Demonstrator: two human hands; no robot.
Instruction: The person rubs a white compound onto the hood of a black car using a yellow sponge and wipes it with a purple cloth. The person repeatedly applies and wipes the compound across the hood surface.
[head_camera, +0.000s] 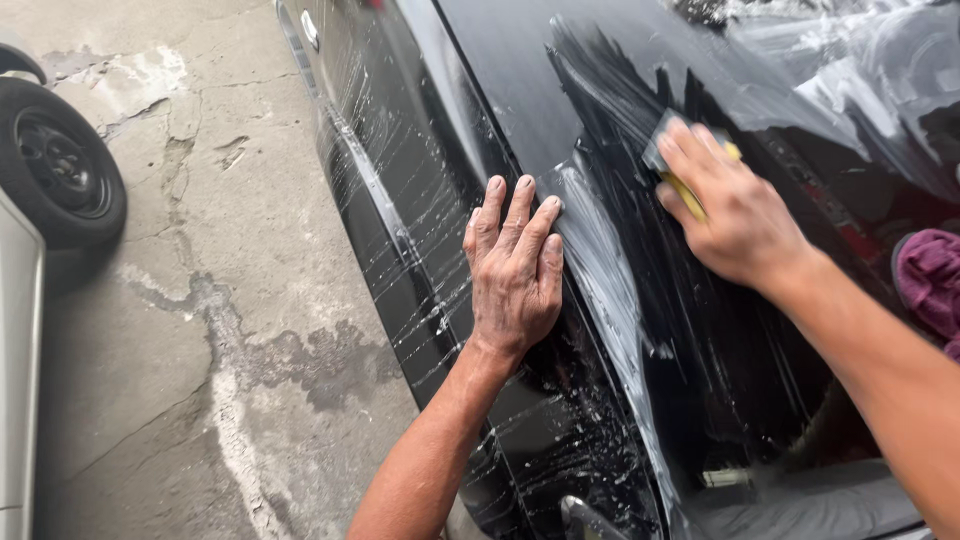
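Head camera looked down as we leaned over the shiny black car body (600, 60), wet with white soapy streaks. Our right hand (735, 215) curled its fingers over a small yellow sponge pad (690, 192) with a grey top and pressed it on the dark glass. Only the yellow edge and a bit of grey poked out past our fingers, so most of the pad was hidden under the hand. Its long side seemed to run the same way as our knuckles, slanting up and away from us. The pad was well to the right of our left hand, so the right hand was the nearer one by far.

Our left hand (515, 270) lay flat on the car with the fingers straight and close together, holding nothing. It rested just beside the pale soapy band (600, 270) that ran down the glass between our two hands.

Down past our left wrist was the cracked grey concrete floor (230, 330) with wet patches. Far to the left stood a black tyre (60, 165) of another car. Near our right arm we saw a purple cloth (932, 275).
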